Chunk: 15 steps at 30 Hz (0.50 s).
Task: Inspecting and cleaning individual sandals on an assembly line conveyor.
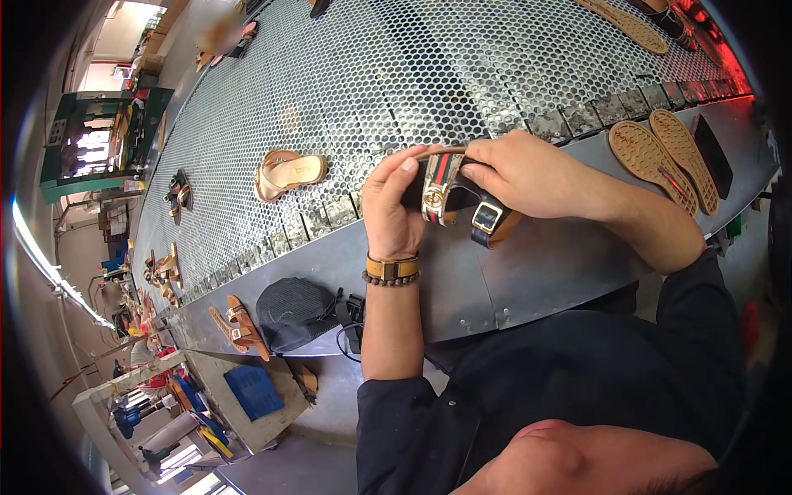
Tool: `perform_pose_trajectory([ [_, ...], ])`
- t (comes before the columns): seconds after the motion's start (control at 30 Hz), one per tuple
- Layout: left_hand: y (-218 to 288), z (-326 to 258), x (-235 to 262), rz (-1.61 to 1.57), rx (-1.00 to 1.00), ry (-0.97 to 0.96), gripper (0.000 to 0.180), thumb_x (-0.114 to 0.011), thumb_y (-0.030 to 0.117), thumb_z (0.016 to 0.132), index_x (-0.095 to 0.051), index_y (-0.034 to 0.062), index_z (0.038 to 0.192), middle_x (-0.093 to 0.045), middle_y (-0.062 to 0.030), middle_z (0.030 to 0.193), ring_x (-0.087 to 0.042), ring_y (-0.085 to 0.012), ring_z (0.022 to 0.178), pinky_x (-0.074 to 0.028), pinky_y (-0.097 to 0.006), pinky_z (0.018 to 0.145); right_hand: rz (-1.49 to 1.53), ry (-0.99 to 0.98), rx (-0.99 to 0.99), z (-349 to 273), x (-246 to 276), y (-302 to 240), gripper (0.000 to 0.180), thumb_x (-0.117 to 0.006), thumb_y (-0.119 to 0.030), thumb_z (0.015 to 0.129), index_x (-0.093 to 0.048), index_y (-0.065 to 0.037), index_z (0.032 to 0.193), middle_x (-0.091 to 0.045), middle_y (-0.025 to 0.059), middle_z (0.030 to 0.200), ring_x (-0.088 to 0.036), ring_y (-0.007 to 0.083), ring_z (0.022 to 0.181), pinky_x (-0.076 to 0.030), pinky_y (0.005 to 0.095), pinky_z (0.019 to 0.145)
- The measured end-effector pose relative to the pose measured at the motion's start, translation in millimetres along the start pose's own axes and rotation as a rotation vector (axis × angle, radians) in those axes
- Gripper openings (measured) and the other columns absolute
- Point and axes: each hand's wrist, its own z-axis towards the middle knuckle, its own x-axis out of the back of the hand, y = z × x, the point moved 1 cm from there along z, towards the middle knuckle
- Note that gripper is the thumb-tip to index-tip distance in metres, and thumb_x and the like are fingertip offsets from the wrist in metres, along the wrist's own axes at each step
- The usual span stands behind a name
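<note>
Both hands hold a sandal (443, 183) above the metal front edge of the mesh conveyor. One strap is striped green and red with a gold ornament, and a dark strap (487, 217) carries a gold square buckle. My left hand (393, 196) grips the sandal's left end, thumb on top, with a tan band and a beaded bracelet at the wrist. On the other end, my right hand (521, 175) closes its fingers over the sandal beside the straps. The palms hide part of the sole.
The mesh conveyor (355, 107) bears a beige sandal (299, 172) and a black sandal (179, 196) further left. Two tan soles (648, 161) and a dark flat slab (712, 155) lie right on the metal ledge (540, 276). A black mesh cap-like item (295, 312) and brown sandal (239, 328) lie left.
</note>
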Motion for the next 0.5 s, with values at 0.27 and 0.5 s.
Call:
perform_pose_trajectory([
  [0.27,6.4,0.8,-7.9,0.422,0.044,-0.111,0.029,-0.058,0.006,0.104,-0.067,-0.0114,0.126,-0.073,-0.0222,0.121,-0.072,-0.0228,0.108,-0.057,-0.034,0.096,0.678,-0.417,-0.225,2.6,22.4,44.4,0.04,-0.061,-0.034,0.105,-0.072,0.004,0.109,-0.075,0.0088,0.092,-0.07,0.0119,0.077,-0.058,0.0304,0.071],
  [0.5,-11.5,9.1,-16.2,-0.154,-0.107,0.156,0.045,-0.047,-0.003,0.098,-0.048,-0.0092,0.142,-0.06,-0.0224,0.136,-0.066,-0.0284,0.12,-0.058,-0.038,0.099,1.138,0.338,-0.118,15.9,57.6,73.7,0.025,-0.067,-0.009,0.097,-0.064,0.006,0.118,-0.073,0.0137,0.108,-0.074,0.0225,0.095,-0.063,0.036,0.085],
])
